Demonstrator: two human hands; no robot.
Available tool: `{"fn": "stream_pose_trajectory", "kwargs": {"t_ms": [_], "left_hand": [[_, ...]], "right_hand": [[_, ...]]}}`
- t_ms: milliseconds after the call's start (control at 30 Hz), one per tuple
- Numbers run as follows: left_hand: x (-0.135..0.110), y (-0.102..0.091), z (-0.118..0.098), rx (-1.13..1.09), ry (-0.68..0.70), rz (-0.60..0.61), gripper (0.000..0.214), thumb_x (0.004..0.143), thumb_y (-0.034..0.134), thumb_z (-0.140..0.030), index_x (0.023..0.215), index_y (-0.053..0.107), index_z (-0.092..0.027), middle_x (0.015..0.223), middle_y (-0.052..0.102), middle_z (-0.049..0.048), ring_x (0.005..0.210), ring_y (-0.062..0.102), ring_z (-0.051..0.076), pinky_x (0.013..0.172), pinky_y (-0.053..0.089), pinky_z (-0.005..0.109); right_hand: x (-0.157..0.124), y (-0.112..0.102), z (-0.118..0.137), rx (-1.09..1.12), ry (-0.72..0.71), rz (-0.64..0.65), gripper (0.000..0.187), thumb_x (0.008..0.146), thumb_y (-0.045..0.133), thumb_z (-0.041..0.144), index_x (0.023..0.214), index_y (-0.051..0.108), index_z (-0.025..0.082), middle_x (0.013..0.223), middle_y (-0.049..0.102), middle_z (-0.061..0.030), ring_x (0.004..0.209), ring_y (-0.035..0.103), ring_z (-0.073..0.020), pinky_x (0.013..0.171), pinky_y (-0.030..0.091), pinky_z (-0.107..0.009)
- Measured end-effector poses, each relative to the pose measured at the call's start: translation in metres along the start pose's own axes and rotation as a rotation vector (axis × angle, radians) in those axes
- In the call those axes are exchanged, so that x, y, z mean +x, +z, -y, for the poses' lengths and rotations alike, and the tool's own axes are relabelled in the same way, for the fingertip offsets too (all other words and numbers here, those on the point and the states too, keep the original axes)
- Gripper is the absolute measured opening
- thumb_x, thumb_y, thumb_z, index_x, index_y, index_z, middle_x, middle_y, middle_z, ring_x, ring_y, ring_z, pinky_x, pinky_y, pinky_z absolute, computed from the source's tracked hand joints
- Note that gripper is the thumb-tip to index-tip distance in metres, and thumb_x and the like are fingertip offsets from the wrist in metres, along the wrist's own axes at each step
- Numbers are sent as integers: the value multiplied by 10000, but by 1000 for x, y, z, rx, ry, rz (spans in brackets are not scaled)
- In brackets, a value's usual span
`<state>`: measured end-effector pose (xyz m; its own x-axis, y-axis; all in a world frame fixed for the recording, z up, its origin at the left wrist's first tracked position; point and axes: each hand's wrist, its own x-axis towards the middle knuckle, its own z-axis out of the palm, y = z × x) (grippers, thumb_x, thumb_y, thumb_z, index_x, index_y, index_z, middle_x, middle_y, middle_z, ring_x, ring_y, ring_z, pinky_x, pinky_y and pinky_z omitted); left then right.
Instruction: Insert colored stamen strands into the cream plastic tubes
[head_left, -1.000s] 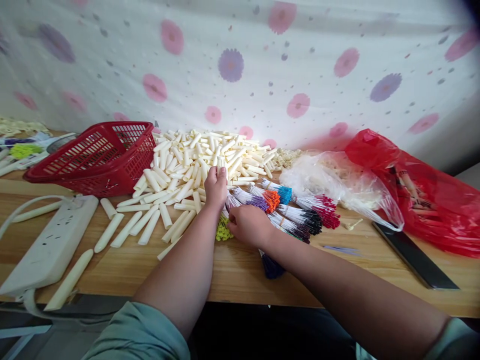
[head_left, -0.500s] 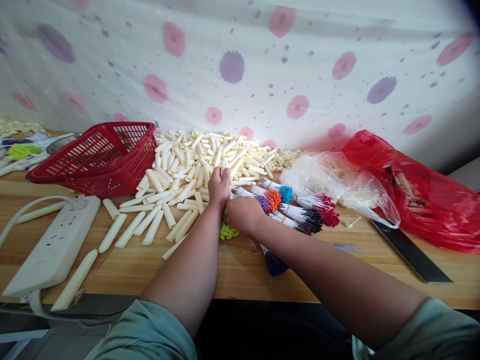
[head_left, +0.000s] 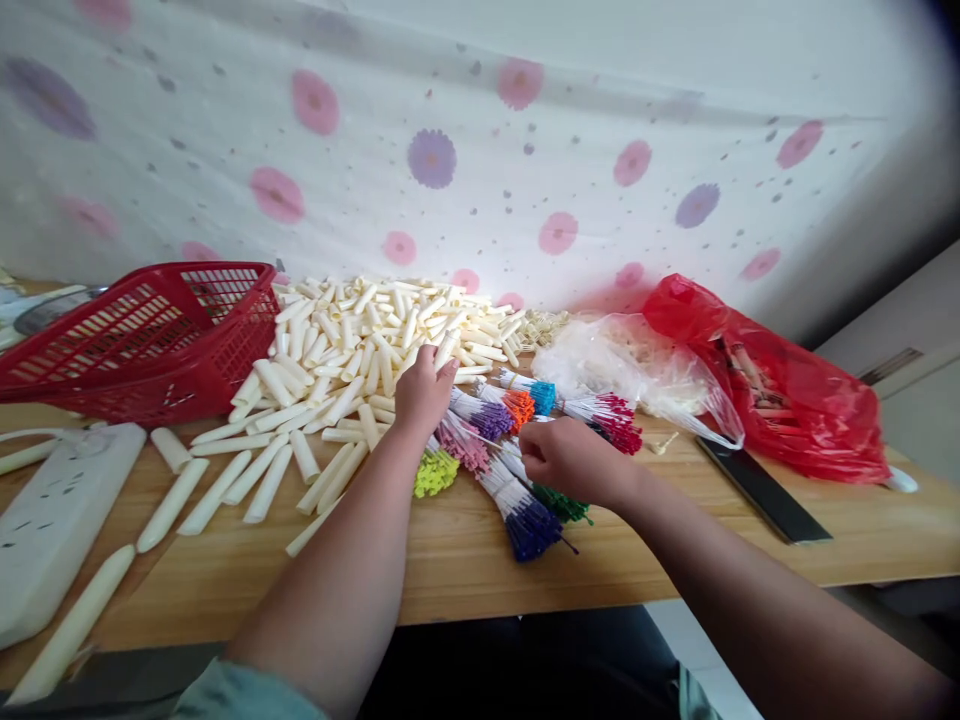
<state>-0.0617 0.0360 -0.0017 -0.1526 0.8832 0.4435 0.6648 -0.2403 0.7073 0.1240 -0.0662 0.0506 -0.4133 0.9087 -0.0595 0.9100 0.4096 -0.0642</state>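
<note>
My left hand is closed round a short cream tube, whose end sticks up past the thumb at the edge of a heap of similar tubes. My right hand hovers over bundles of thin white stems with coloured tips. Its fingers are curled closed; what they pinch, if anything, I cannot make out. Nearby lie yellow-green, pink, purple, orange, blue, dark red, green and dark blue bundles.
A red plastic basket stands left of the heap, with a white power strip in front. To the right are a clear plastic bag, a red bag and a dark flat bar. A flowered sheet hangs behind.
My right hand has moved away from my left hand, to the right, uncovering the pink and purple bundles. My left hand stays closed by the heap. The view has turned right.
</note>
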Motion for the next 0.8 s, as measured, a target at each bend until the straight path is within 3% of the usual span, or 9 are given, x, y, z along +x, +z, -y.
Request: {"fn": "stream_pose_trajectory", "kwargs": {"t_ms": [100,200,267,433,567,667,800], "left_hand": [[-12,-13,-29,-17,156,57,167,782,611,-382,845,565,-234,735,636,24,678,586,215,616,384,278],[-28,-17,-51,-61,432,274,77,763,642,-278,812,612,-227,924,657,40,797,600,196,694,421,278],[-35,-13,-57,-102,484,396,55,774,618,-218,825,638,-229,907,669,29,822,605,186,726,428,275],[-36,-2,-54,-137,229,441,91,764,613,-250,693,618,-193,650,617,-5,614,548,152,576,397,246],[-36,2,-52,-366,10,455,91,747,625,-263,710,597,-185,629,585,-26,566,514,127,525,389,221],[-43,8,-56,-487,-143,454,130,747,637,-311,753,591,-189,586,532,-45,490,451,101,457,351,203],[-56,16,-65,-574,-289,466,158,757,630,-346,789,572,-203,472,424,-83,374,338,73,372,262,187]], "right_hand": [[-3,0,-28,180,42,-117,136,722,487,103,641,580,161,583,554,23,533,464,-87,509,273,-207],[1,2,-43,301,25,-201,130,698,491,80,612,549,159,538,481,51,504,400,-72,493,248,-202],[6,4,-47,395,5,-215,125,704,499,90,609,542,159,535,479,54,506,399,-70,490,261,-196],[16,15,-57,934,14,-142,73,777,543,196,718,570,162,589,589,29,531,526,-90,505,403,-196],[20,28,-63,1453,-22,-339,158,751,660,312,791,622,164,654,662,7,595,627,-113,605,516,-256],[20,36,-64,1610,-52,-420,154,717,726,294,810,674,183,695,707,1,638,664,-111,637,534,-249],[19,43,-63,1742,-34,-416,125,715,746,295,777,695,199,667,718,14,629,676,-106,647,552,-243]]}}
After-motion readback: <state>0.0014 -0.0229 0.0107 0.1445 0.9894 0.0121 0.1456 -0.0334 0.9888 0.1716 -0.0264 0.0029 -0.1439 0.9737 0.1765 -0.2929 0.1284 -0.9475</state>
